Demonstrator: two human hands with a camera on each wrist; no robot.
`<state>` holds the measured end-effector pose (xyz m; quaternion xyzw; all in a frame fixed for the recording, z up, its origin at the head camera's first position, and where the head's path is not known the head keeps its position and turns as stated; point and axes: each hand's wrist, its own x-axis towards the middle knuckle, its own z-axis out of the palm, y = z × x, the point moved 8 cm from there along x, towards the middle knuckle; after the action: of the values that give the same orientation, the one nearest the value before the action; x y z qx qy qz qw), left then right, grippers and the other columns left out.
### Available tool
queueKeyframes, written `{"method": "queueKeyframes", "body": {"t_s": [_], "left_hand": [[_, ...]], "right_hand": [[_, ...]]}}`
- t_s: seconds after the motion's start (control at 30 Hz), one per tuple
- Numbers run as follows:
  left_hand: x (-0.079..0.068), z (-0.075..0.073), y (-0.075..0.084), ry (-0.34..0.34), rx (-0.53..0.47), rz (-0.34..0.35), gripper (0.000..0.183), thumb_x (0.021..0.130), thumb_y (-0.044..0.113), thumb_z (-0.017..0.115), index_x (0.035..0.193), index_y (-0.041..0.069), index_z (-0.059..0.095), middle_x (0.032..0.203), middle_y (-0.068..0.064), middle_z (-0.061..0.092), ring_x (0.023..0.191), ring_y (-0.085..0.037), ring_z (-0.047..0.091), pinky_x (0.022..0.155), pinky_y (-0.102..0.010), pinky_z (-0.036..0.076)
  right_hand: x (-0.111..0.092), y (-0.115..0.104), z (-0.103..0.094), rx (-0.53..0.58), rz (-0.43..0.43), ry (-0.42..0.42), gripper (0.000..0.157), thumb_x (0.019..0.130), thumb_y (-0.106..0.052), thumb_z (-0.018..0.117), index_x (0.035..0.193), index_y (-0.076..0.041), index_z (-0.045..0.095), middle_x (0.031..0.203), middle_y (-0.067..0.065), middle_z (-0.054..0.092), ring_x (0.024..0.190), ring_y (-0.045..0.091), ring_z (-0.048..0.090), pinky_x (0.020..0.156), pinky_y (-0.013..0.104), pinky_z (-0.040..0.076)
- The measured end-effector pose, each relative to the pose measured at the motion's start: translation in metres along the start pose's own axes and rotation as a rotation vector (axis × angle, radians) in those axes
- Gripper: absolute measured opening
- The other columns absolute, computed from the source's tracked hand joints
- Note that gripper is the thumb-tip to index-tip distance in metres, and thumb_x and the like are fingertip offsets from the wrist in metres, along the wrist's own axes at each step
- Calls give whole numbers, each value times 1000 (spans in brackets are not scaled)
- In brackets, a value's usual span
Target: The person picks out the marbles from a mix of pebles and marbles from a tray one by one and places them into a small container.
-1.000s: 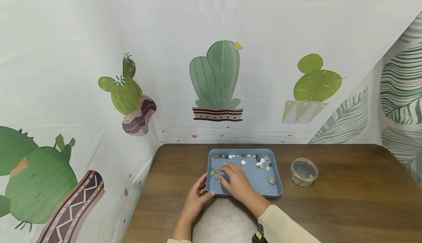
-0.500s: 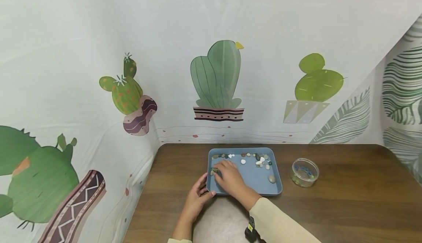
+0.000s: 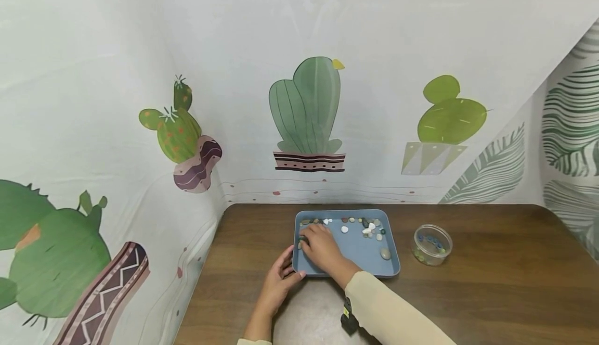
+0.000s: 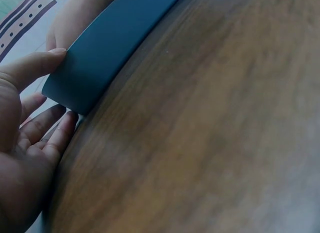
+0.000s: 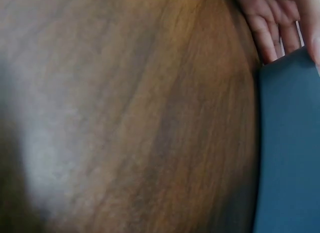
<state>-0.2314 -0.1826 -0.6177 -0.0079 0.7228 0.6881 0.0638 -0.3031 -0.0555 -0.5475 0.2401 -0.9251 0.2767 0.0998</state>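
A blue tray (image 3: 355, 254) with pebbles in it lies on the table. In the head view my left hand (image 3: 276, 286) holds its front left corner; the left wrist view shows the thumb on the rim and fingers against the tray's wall. My right hand (image 3: 322, 245) reaches into the tray's left part, palm down, with bent fingers over small pebbles. A small pebble (image 3: 300, 246) peeks out beside its fingers. Its fingertips are hidden, so I cannot tell whether they pinch a pebble. White pebbles (image 3: 368, 229) and a large grey pebble (image 3: 385, 254) lie in the right part.
A round clear tub (image 3: 432, 244) with blue and green pieces inside stands right of the tray. The wooden table (image 3: 505, 267) meets a white cactus-print cloth (image 3: 374, 126) at the back. A pale, rounded area (image 3: 309, 314) lies before the tray.
My right hand has moved left and slightly away from me over the pebbles at the tray's left side, now covering several of them. The left hand stays at the corner.
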Motion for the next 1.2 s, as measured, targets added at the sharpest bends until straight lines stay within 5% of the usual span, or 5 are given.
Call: {"method": "queueKeyframes", "body": {"t_s": [0.87, 1.2], "left_hand": [[-1, -1, 3, 4, 7, 12, 79, 86, 15, 80, 154, 16, 41, 154, -23, 45, 131, -37, 54, 93, -19, 51], [0, -2, 1, 10, 13, 17, 79, 85, 16, 81, 154, 18, 43, 154, -21, 46, 133, -36, 53, 95, -17, 49]], "right_hand": [[-4, 3, 10, 1, -15, 0, 18, 92, -12, 69, 110, -14, 74, 113, 1, 75, 112, 23, 62, 103, 45, 45], [-4, 2, 10, 5, -7, -4, 12, 95, -20, 70, 105, -16, 74, 109, -1, 75, 110, 20, 62, 103, 43, 44]]}}
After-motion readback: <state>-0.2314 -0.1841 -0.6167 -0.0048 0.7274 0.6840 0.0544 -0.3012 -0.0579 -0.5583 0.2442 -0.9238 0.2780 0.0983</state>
